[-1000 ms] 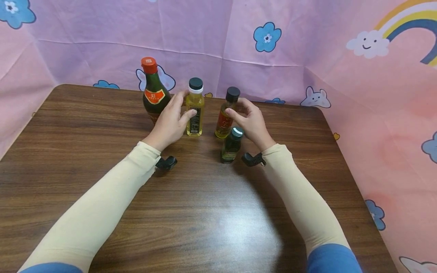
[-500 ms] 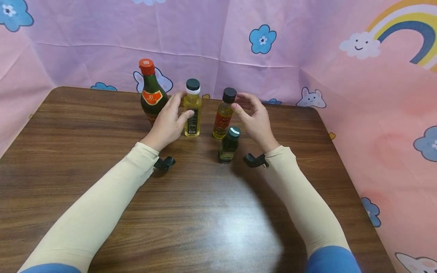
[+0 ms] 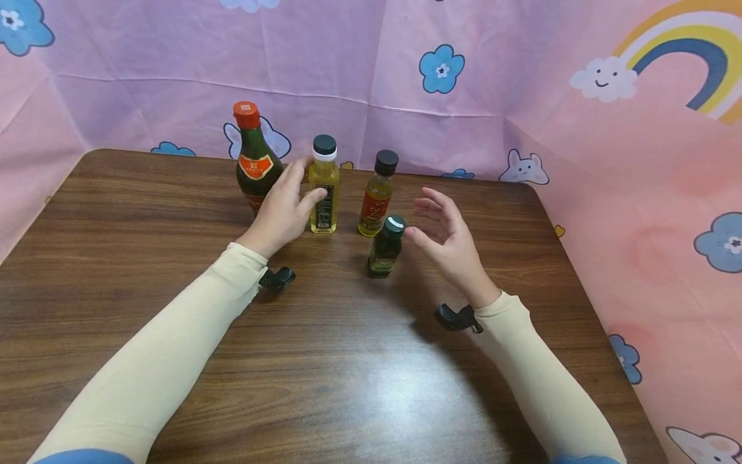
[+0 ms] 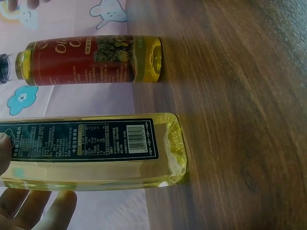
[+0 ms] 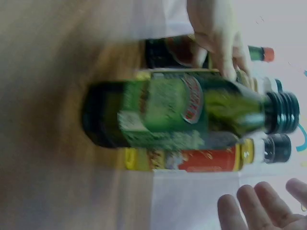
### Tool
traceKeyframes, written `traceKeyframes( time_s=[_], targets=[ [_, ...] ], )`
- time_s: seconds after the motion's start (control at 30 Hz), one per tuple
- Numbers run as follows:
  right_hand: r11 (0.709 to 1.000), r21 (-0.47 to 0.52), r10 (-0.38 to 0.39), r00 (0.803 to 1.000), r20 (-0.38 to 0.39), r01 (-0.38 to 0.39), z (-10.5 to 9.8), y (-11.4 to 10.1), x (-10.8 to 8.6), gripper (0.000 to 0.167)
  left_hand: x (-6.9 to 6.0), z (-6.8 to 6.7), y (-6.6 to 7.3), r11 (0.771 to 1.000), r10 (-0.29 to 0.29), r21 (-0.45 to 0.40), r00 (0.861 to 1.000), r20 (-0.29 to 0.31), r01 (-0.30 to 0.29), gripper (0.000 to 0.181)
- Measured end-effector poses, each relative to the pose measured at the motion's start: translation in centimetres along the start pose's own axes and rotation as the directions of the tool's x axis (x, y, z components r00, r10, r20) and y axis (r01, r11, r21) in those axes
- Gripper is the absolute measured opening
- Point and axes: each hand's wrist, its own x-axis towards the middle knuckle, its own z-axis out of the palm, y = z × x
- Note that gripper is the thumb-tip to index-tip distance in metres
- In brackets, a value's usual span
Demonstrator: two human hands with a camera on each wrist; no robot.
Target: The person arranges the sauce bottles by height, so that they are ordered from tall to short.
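Observation:
My left hand (image 3: 283, 209) holds an upright bottle of yellow oil (image 3: 331, 177) with a dark cap, thumb in front and fingers along its left side. In the left wrist view this oil bottle (image 4: 96, 170) stands on the table. Relaxed and holding nothing, my right hand (image 3: 455, 251) is to the right of a small dark green bottle (image 3: 382, 254). Its thumb is close to that bottle's cap; contact is unclear. Behind the green bottle is a red-labelled oil bottle (image 3: 375, 203) with a black cap. The right wrist view shows the green bottle (image 5: 163, 112) blurred.
A tall dark bottle with a red cap (image 3: 248, 116) stands left of the oil bottle, partly behind my left hand. Everything rests on a brown wooden table (image 3: 324, 386). A patterned cloth (image 3: 324, 58) hangs along the back and right.
My right hand has let go of the red-labelled bottle and moved right and nearer, beside the small green bottle. My left hand stays at the yellow oil bottle.

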Motion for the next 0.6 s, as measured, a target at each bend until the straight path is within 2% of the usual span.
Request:
traceKeyframes(
  time_s=[0.17,0.37,0.6],
  targets=[
    [0.997,-0.024,0.069,0.997,0.044,-0.068,1.1,0.6,-1.2,0.068,0.1,0.0,0.0,1.000,0.000,-0.005,1.000,-0.001,0.000,0.063],
    [0.995,-0.082,0.053,0.998,0.031,-0.050,2.5,0.9,-1.5,0.056,0.1,-0.2,-0.1,1.000,-0.005,-0.003,1.000,0.007,0.005,0.063],
    [0.991,-0.129,0.025,1.000,-0.002,-0.025,2.9,0.9,-1.4,0.047,0.1,0.0,-0.1,1.000,-0.009,-0.013,1.000,0.007,0.010,0.062]
  ],
)
